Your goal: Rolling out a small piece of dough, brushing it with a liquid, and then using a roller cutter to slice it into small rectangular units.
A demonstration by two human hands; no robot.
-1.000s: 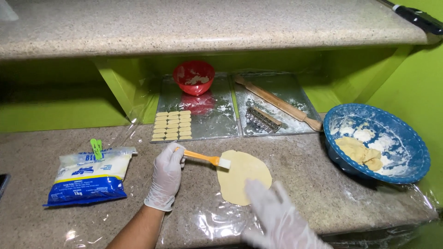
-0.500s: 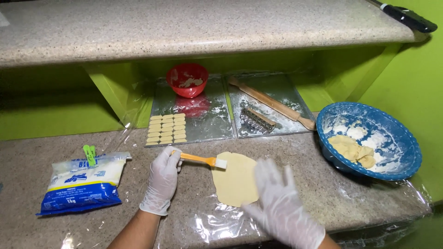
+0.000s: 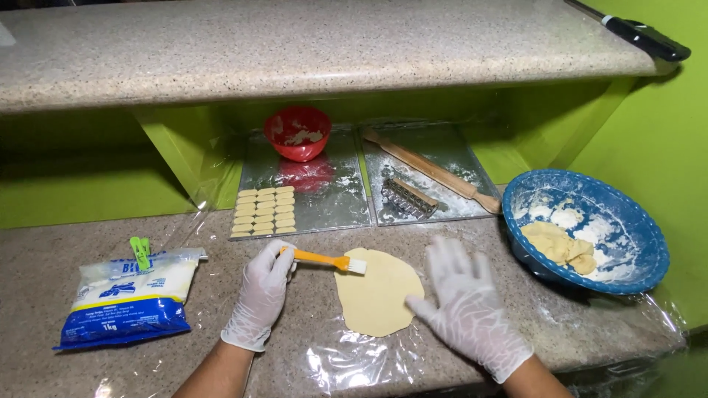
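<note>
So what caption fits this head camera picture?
Gloved left hand brushes flat round yellow dough sheet with orange-handled pastry brush; right hand steadies it.

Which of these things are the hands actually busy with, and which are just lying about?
In use:
left hand
orange-handled brush
flat dough round
right hand

Lying about:
flour bag
red bowl
rolling pin
blue bowl
tray of cut pieces
</note>
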